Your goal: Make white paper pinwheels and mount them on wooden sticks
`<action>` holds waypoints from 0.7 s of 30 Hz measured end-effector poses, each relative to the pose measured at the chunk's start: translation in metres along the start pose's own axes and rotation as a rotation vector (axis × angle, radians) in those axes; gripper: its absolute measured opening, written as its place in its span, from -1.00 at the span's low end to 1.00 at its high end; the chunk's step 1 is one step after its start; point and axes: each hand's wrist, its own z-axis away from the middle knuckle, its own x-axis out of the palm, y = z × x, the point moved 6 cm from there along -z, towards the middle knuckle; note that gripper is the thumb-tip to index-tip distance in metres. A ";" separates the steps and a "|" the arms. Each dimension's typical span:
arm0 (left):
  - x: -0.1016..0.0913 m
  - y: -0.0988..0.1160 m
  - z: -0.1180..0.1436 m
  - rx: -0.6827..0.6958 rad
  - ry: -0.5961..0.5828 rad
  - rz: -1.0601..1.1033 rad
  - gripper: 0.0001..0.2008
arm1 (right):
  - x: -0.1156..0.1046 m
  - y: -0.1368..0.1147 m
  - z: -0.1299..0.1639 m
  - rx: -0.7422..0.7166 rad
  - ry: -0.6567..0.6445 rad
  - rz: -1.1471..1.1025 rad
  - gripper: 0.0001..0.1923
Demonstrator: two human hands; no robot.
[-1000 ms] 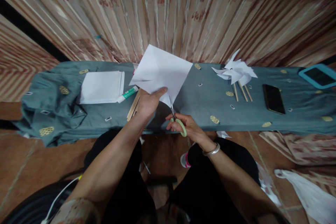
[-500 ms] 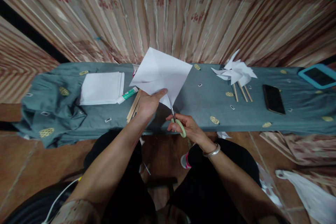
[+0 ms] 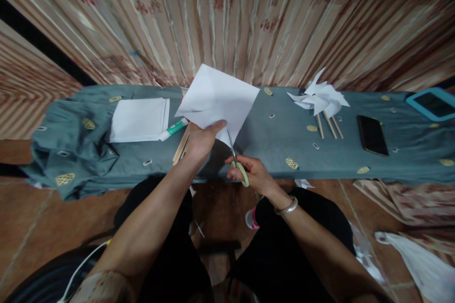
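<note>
Your left hand (image 3: 201, 142) holds a square sheet of white paper (image 3: 218, 97) up over the bench (image 3: 270, 142), its grip closed on the sheet's lower edge with the thumb lying across the near face. The paper stands tilted like a diamond, creased, at about 12 o'clock from your hands, and it hides part of the bench behind it.

Your right hand (image 3: 254, 175) has its grip closed through the pale green handles of the scissors (image 3: 237, 161). The blades point up toward 11 o'clock and meet the paper's lowest corner, just beside your left thumb; how far apart the blades stand is too small to tell.

The bench is covered in a grey-green cloth (image 3: 74, 147) that bunches and hangs over at 9 o'clock. On it, at 10 o'clock from your hands, lies a stack of white paper (image 3: 139, 119), with a glue stick (image 3: 173, 129) touching its right corner. A bundle of wooden sticks (image 3: 182, 146) lies partly under your left wrist.

Out at 2 o'clock lie finished paper pinwheels (image 3: 322, 97) on sticks, near a dark phone (image 3: 372, 135) lying flat. Farther toward 3 o'clock, at the bench's end, sits a tablet in a blue case (image 3: 432, 104).

A white plastic bag (image 3: 419, 262) lies on the floor at 4 o'clock; what it holds cannot be seen
</note>
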 end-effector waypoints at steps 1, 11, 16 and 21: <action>0.000 0.000 0.000 0.006 0.000 0.001 -0.34 | 0.000 0.000 0.000 0.004 0.009 -0.010 -0.58; 0.000 0.002 -0.001 -0.022 0.015 -0.007 -0.32 | 0.002 0.002 -0.001 0.041 0.061 -0.056 -0.56; -0.001 0.001 -0.003 0.000 0.022 0.009 -0.33 | 0.001 0.006 -0.002 0.020 0.073 -0.043 -0.58; -0.001 0.001 -0.002 -0.002 0.025 0.017 -0.32 | 0.001 0.008 -0.003 0.019 0.073 -0.050 -0.57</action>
